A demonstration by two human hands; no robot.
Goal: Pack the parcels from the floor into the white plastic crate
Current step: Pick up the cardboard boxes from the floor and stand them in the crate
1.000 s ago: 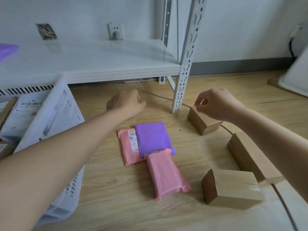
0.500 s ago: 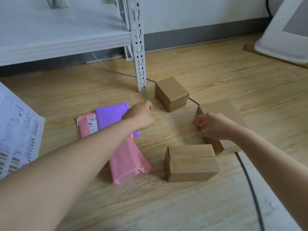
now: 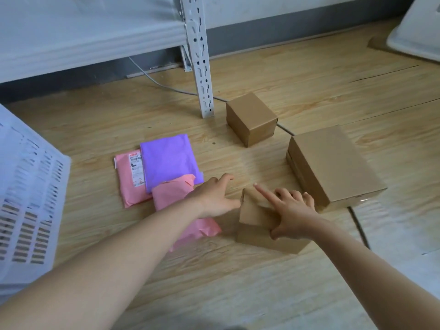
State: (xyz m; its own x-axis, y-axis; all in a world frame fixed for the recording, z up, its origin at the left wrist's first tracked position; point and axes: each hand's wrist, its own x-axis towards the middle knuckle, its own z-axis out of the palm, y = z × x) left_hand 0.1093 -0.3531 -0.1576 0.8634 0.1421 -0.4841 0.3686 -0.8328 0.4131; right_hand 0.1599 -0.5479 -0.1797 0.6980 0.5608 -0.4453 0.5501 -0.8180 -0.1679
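- The right hand [image 3: 291,210] is lying on top of the nearest cardboard box [image 3: 258,225]. Its fingers are spread, the forefinger is stretched straight across the top, and the thumb is bending down over the near edge.
- The left hand [image 3: 214,196] is reaching to the left side of this same box. Its fingers are nearly straight and relaxed, and the thumb is touching the box's upper left corner. It is not holding anything.
- This box is sitting on the wooden floor [image 3: 238,277], just beside a pink mailer bag [image 3: 181,198], which is passing under the left forearm.
- A purple mailer bag [image 3: 170,160] is lying partly over another pink bag with a label [image 3: 129,177], and the first pink bag is overlapping its near edge.
- A small cardboard box [image 3: 251,119] is standing near the foot of the white shelf post [image 3: 201,58]. A large flat box [image 3: 331,165] is lying to the right, close to the fingertips of the right hand.
- The white plastic crate [image 3: 28,210] is showing only its slotted wall at the left edge, well apart from the boxes.
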